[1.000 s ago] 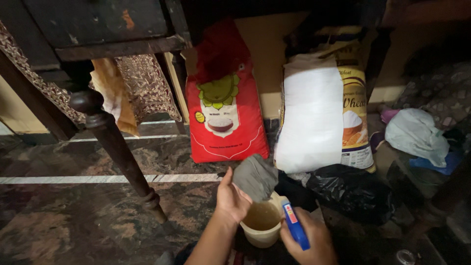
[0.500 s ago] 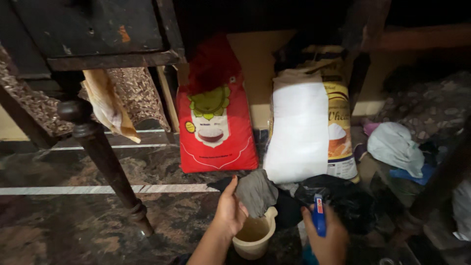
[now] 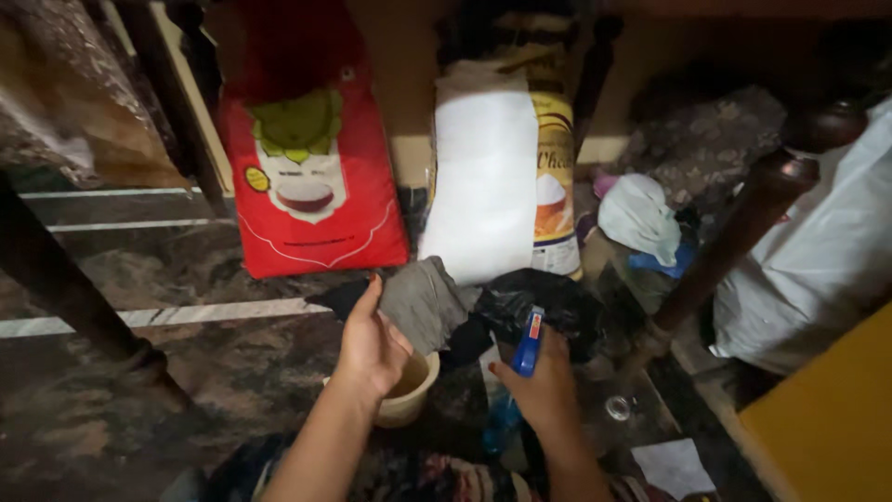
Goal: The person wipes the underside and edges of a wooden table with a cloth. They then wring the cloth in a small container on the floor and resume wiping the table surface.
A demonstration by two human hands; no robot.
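My left hand (image 3: 372,344) holds a grey cloth (image 3: 423,302): my fingers (image 3: 367,297) press against its near edge and the cloth bunches up beyond them, hanging just above a small cream tub (image 3: 409,395). The tub sits on the dark marbled floor (image 3: 186,372), partly hidden under my left palm, with a brownish liquid showing inside it. My right hand (image 3: 544,390) is just right of the tub, fingers wrapped round the neck of a spray bottle (image 3: 528,344) with a blue trigger head and a red tip; the bottle's body drops out of sight below my hand.

Behind the tub, touching the cloth's far side, lies a crumpled black plastic bag (image 3: 557,307). Farther back from the tub, a red sack (image 3: 311,177) with a green and white picture stands against the wall, and right of it a white sack (image 3: 483,177) leans in front of a yellow printed sack (image 3: 557,177). Well right of the tub a white knotted bag (image 3: 636,218) lies on the floor, beside a dark turned wooden leg (image 3: 734,242) that slants upward. Beyond that leg is a large white plastic bag (image 3: 818,260), and a yellow surface (image 3: 827,418) fills the corner nearest me. Left of the tub, another dark wooden leg (image 3: 65,288) meets the floor.
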